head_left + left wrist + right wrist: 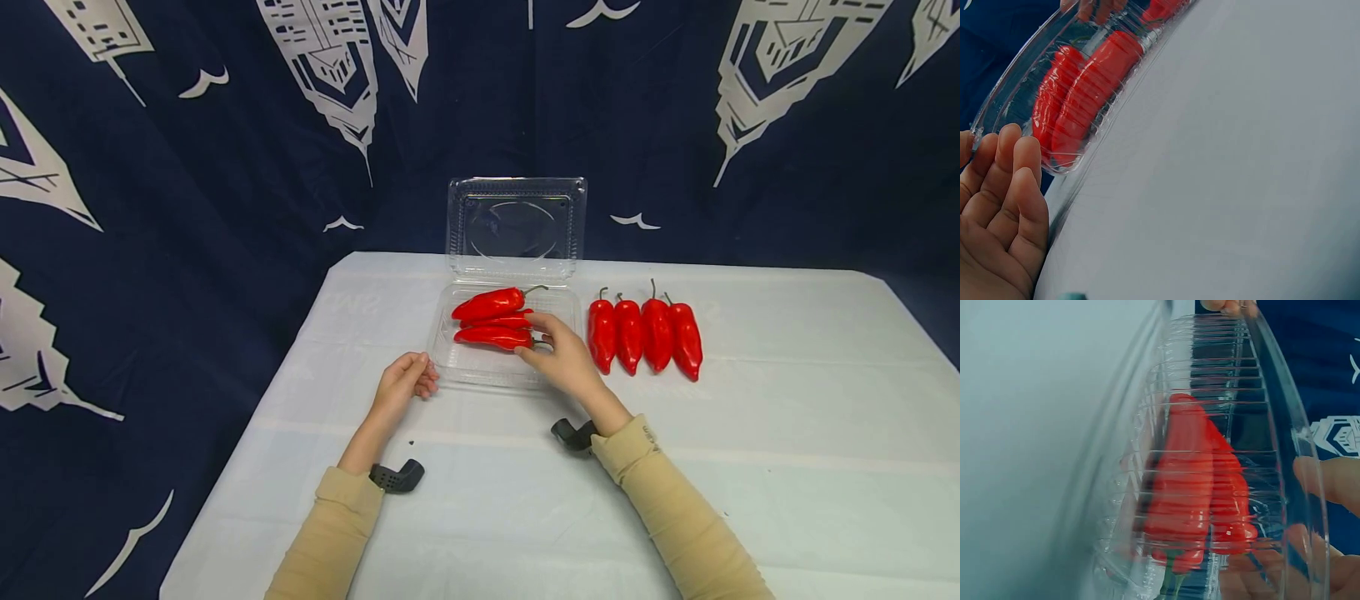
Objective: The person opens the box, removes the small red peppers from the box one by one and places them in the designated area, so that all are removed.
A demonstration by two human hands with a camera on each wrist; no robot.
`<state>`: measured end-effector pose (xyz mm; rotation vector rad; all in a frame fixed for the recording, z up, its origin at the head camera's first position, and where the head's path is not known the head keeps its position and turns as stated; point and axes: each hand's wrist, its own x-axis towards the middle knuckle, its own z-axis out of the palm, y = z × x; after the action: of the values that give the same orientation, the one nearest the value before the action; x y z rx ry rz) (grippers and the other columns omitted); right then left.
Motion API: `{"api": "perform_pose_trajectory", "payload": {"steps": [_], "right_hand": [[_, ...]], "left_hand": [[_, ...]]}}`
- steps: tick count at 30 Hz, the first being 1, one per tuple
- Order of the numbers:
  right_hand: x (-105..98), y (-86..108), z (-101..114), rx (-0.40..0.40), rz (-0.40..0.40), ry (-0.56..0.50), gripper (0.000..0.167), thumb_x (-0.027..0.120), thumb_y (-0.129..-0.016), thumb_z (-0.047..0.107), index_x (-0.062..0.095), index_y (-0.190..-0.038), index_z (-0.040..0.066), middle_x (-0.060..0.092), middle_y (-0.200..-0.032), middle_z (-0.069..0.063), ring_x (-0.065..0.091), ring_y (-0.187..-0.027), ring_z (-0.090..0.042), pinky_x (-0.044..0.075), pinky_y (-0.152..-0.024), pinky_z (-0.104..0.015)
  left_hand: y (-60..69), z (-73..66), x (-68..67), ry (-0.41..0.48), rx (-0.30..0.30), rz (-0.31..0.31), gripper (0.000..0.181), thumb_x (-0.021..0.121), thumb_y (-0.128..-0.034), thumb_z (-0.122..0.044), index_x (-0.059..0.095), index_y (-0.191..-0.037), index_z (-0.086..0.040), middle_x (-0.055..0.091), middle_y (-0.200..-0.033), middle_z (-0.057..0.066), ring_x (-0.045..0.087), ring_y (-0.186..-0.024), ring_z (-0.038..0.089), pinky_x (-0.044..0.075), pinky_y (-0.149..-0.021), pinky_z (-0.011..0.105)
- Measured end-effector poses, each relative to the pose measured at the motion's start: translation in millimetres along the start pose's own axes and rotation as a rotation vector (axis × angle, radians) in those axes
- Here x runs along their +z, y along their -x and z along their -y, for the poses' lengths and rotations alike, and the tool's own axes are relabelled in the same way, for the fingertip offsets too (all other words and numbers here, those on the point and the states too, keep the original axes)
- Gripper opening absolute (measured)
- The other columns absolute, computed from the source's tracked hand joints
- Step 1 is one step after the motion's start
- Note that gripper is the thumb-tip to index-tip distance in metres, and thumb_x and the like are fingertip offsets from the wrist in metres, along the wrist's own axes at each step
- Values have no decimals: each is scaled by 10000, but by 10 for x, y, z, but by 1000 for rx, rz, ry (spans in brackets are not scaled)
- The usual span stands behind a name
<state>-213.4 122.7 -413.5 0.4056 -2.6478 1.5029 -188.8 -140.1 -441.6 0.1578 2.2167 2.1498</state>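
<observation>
An open clear plastic clamshell container (487,377) lies on the table with three red peppers (491,337) sideways in its base. My left hand (405,385) is at the near left corner, thumb and fingertips pinching the rim, as the left wrist view shows. Over the base's right side, my right hand (566,362) reaches in by the stem ends of the middle and nearest peppers. Its thumb (1325,478) and fingers are spread apart, with no pepper between them in the right wrist view. The fingers partly cover those stem ends.
Right of the container, several more red peppers (643,333) lie in a row, stems pointing away. The clear lid (517,229) stands upright at the back, before a dark blue patterned curtain (600,125). A white cloth (480,500) covers the table.
</observation>
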Motion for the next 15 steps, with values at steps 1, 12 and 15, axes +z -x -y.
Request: {"api": "perform_pose_trajectory", "payload": {"steps": [1,12,15], "right_hand": [[5,2,1,-3,1,15,533,696,-838,130,482,-1310,9,504,-1319,-165,475,-1209,-305,402,-998,-408],[36,-28,-32,-15,19,82,551,698,-837,163,477,-1318,9,508,-1313,-176,485,-1192,-322,410,-984,-438],[44,-45,-45,-8,22,110,559,699,-835,177,477,-1322,16,511,-1310,-174,492,-1179,-325,418,-973,-445]], "left_hand": [[-1,1,0,-1,-1,0,253,435,-1010,-135,532,-912,78,585,-789,86,570,-642,134,466,-563,211],[-3,-1,2,4,5,-4,254,434,-1009,-120,529,-911,94,583,-791,99,572,-642,137,462,-558,208],[-4,1,2,5,3,-1,253,434,-1009,-121,528,-913,93,583,-790,94,572,-642,134,463,-560,206]]}}
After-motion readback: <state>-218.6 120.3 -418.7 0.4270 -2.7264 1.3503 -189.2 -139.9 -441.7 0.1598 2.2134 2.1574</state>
